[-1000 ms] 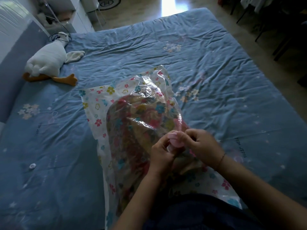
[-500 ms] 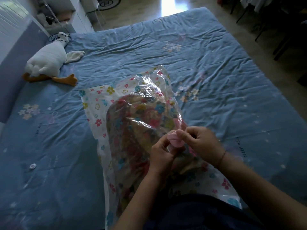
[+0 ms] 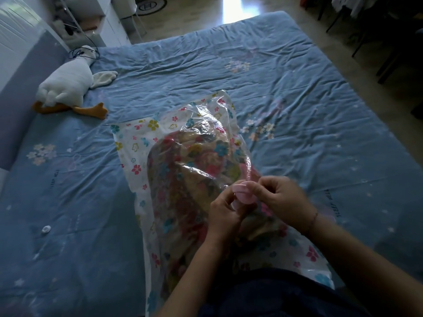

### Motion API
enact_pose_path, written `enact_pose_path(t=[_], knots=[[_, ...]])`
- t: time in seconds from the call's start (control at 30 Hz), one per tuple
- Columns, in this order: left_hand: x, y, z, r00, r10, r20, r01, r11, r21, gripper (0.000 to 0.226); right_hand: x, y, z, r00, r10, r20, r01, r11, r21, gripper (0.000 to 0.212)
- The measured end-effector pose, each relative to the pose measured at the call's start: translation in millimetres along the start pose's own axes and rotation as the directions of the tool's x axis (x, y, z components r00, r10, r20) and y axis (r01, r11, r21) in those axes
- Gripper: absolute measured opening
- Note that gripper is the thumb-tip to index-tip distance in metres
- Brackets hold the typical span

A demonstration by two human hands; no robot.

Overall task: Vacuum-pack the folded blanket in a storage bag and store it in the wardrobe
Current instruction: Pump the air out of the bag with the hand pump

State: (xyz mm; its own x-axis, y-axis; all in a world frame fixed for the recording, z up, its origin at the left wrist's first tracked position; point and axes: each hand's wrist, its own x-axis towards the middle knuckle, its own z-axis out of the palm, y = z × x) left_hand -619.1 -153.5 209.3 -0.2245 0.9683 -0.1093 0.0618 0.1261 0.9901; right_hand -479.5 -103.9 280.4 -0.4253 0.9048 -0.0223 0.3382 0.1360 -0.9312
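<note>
Blue bed (image 3: 297,65) carries the bag (image 3: 132,145) with the blanket (image 3: 178,179) inside. Left grip (image 3: 224,216) and right grip (image 3: 283,197) both pinch its pink valve (image 3: 242,192).

On my feed the bag (image 3: 135,143) is clear and white with small red, yellow and teal flowers, blanket (image 3: 183,179) inside a busier floral in the same colours. Pink cap (image 3: 241,194). Blue sheet (image 3: 297,76) with pale flower clusters; white goose (image 3: 66,85), orange feet.
</note>
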Motion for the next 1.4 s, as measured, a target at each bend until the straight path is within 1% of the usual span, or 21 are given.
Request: enact_pose_path(t=[0.1, 0.17, 0.23, 0.27, 0.33, 0.4, 0.43, 0.5, 0.53, 0.67, 0.73, 0.8, 0.87, 0.9, 0.97, 1.03, 1.13, 1.2, 1.27, 1.33, 1.4], knots=[[2, 5, -1, 1.000, -0.001, 0.002, 0.002, 0.999, -0.040, 0.041, -3, -46, -14, 0.992, -0.123, -0.012, 0.123, 0.971, 0.207, 0.039], [1, 5, -2, 1.000, 0.004, 0.000, -0.004, 0.999, -0.049, 0.044, -3, -71, -27, 0.973, -0.232, -0.022, 0.220, 0.887, 0.406, 0.034], [1, 4, 0, 1.000, -0.001, -0.006, 0.001, 0.999, -0.047, 0.046, -2, -75, -32, 0.959, -0.282, -0.037, 0.262, 0.826, 0.498, 0.036], [1, 2, 0, 1.000, 0.005, -0.007, -0.005, 0.999, -0.037, 0.046, -1, -66, -28, 0.966, -0.259, -0.027, 0.237, 0.832, 0.502, 0.034], [1, 1, 2, 1.000, 0.013, -0.008, -0.013, 1.000, -0.018, 0.043, 3, -34, -15, 0.996, -0.085, 0.027, 0.065, 0.897, 0.436, 0.042], [1, 1, 2, 1.000, 0.021, -0.010, -0.021, 1.000, -0.018, 0.041, 2, -4, -1, 0.992, 0.091, 0.082, -0.110, 0.956, 0.274, 0.054], [0, 0, 2, 1.000, 0.028, -0.011, -0.029, 0.999, -0.015, 0.041, 1, 5, 3, 0.989, 0.122, 0.089, -0.137, 0.971, 0.194, 0.055], [0, 1, 1, 0.999, 0.046, -0.002, -0.046, 0.999, 0.005, 0.039, 0, 0, -1, 0.994, 0.083, 0.076, -0.093, 0.986, 0.138, 0.050], [2, 2, 0, 0.999, 0.045, 0.004, -0.045, 0.999, 0.009, 0.037, 0, -13, -6, 0.997, 0.039, 0.065, -0.050, 0.983, 0.174, 0.047], [3, 4, 0, 1.000, 0.002, 0.003, -0.002, 0.999, -0.040, 0.045, -3, -70, -35, 0.979, -0.187, 0.080, 0.123, 0.856, 0.503, 0.040], [2, 2, 1, 1.000, 0.002, 0.002, -0.002, 1.000, -0.028, 0.045, -2, -70, -38, 0.967, -0.235, 0.098, 0.134, 0.798, 0.588, 0.035], [1, 1, 3, 1.000, 0.007, -0.002, -0.007, 1.000, -0.015, 0.044, 1, -46, -28, 0.986, -0.108, 0.128, 0.024, 0.846, 0.532, 0.030], [2, 0, 3, 1.000, 0.013, -0.008, -0.013, 1.000, -0.002, 0.043, 3, -16, -14, 0.989, 0.049, 0.142, -0.089, 0.953, 0.291, 0.033], [1, 0, 3, 1.000, 0.020, -0.012, -0.020, 1.000, 0.006, 0.042, 2, -6, -9, 0.986, 0.088, 0.145, -0.111, 0.980, 0.164, 0.038], [0, 1, 2, 1.000, 0.017, -0.012, -0.017, 1.000, 0.005, 0.041, 0, -5, -9, 0.987, 0.077, 0.140, -0.092, 0.990, 0.107, 0.044], [1, 3, 1, 1.000, 0.006, 0.005, -0.006, 1.000, -0.002, 0.039, -4, -30, -19, 0.991, -0.012, 0.130, -0.025, 0.960, 0.279, 0.043], [-1, 5, 1, 1.000, 0.005, 0.015, -0.005, 1.000, -0.021, 0.042, -8, -69, -40, 0.967, -0.206, 0.152, 0.089, 0.827, 0.555, 0.036], [-2, 5, 1, 1.000, 0.004, 0.008, -0.004, 1.000, -0.012, 0.044, -7, -70, -41, 0.955, -0.257, 0.148, 0.105, 0.760, 0.641, 0.030], [-1, 3, 1, 1.000, 0.008, -0.002, -0.008, 1.000, 0.007, 0.043, -2, -47, -29, 0.981, -0.128, 0.146, 0.027, 0.835, 0.550, 0.029], [0, 1, 2, 1.000, -0.003, -0.010, 0.004, 1.000, 0.029, 0.041, 1, -15, -12, 0.993, 0.038, 0.113, -0.067, 0.962, 0.265, 0.033], [-2, 0, 3, 1.000, -0.004, -0.014, 0.005, 0.999, 0.033, 0.041, -1, 4, -1, 0.992, 0.089, 0.089, -0.088, 0.996, -0.012, 0.041]])
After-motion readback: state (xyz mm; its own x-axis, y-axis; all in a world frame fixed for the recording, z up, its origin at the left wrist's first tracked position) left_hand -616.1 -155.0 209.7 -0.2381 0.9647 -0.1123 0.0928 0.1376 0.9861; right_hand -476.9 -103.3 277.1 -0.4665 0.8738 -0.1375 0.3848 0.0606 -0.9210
